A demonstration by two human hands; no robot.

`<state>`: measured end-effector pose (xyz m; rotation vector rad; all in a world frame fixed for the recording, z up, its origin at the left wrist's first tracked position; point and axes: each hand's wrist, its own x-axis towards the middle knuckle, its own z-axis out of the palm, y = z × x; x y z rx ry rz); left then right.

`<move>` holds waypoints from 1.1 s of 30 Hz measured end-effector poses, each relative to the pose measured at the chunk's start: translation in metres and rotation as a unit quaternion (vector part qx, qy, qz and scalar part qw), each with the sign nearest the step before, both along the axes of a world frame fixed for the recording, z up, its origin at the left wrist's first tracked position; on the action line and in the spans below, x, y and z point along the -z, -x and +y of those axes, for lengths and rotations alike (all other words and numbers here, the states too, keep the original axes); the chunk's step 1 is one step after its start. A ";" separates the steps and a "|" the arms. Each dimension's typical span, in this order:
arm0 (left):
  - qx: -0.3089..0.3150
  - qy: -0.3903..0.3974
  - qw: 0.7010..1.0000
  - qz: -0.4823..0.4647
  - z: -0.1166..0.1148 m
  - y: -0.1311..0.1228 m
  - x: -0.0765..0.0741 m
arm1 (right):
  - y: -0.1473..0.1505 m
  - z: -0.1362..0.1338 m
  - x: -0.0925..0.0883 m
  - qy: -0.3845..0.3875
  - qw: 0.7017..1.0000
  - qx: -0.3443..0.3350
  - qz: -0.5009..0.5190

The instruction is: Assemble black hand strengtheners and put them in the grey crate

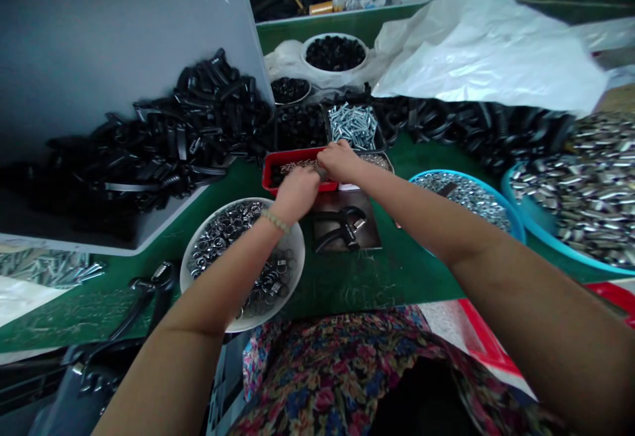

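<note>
On the left of the green worktop (391, 280), a large grey-white plastic bin (149, 26) holds a heap of glossy black curved handle parts (213, 118), with loose silvery bolts (49, 267) below it. Near the table's front edge lies a black handle piece with a ribbed metal end (161, 274); whether it is finished cannot be told. Next comes a round white plastic bowl (297, 267) of shiny metal rings. Beyond it the left hand (297, 194), a beaded bracelet on its wrist, reaches over a rectangular red plastic tray (268, 173) of small copper-coloured pins. The right hand (338, 160) is just beside it, by the near edge of a black tray of silvery screws (352, 125). The fingers of both hands are bent, but what they grasp, if anything, cannot be made out. Just below the hands, a black two-armed plastic piece with a silvery metal part (347, 231) lies on a dark flat square plate (372, 241), touched by neither hand; it looks like the piece in work, probably partly put together. To the right, a round blue basin (518, 227) holds small metal parts. Judging by the full heaps, most of the work remains.
</note>
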<state>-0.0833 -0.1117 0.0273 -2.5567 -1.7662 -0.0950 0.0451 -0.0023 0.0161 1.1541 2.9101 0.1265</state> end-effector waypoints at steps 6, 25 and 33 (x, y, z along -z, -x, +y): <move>-0.051 0.078 0.996 -0.011 0.086 0.020 0.010 | -0.022 0.001 0.000 0.008 0.997 0.026 0.075; -0.040 0.156 0.885 -0.436 -0.017 -0.010 0.017 | -0.003 0.015 0.007 0.041 0.999 -0.001 -0.022; -0.023 0.166 0.904 -0.394 -0.034 -0.034 0.043 | -0.011 0.012 0.008 0.013 0.998 0.014 0.064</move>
